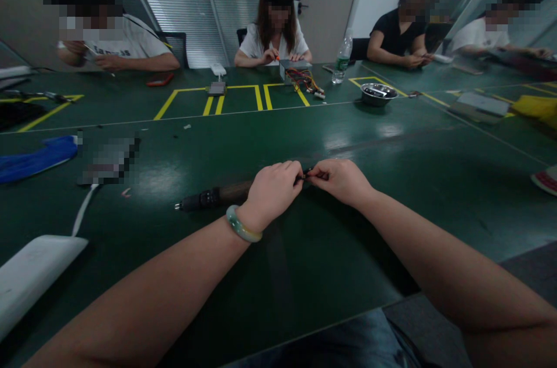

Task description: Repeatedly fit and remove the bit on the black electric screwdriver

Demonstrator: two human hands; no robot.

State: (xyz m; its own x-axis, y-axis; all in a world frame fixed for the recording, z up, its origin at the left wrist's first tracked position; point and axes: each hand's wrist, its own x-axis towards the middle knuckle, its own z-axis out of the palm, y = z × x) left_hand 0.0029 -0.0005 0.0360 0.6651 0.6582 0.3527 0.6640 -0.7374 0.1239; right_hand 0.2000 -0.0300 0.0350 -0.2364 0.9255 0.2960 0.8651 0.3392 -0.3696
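My left hand (272,191) and my right hand (342,179) meet over the green table (304,252), both with fingers pinched together on a small black part (306,175) between them. The part is too small and dark to name. A pale green bangle (242,226) circles my left wrist. Behind my left hand lies a dark electric screwdriver (213,197), its tip pointing left, partly hidden by the hand.
A white device (35,275) with a cable lies at the near left, a blue cloth (37,159) further left. Across the table sit several people, a metal bowl (378,93), a water bottle (342,58) and an opened metal box with coloured wires (298,73).
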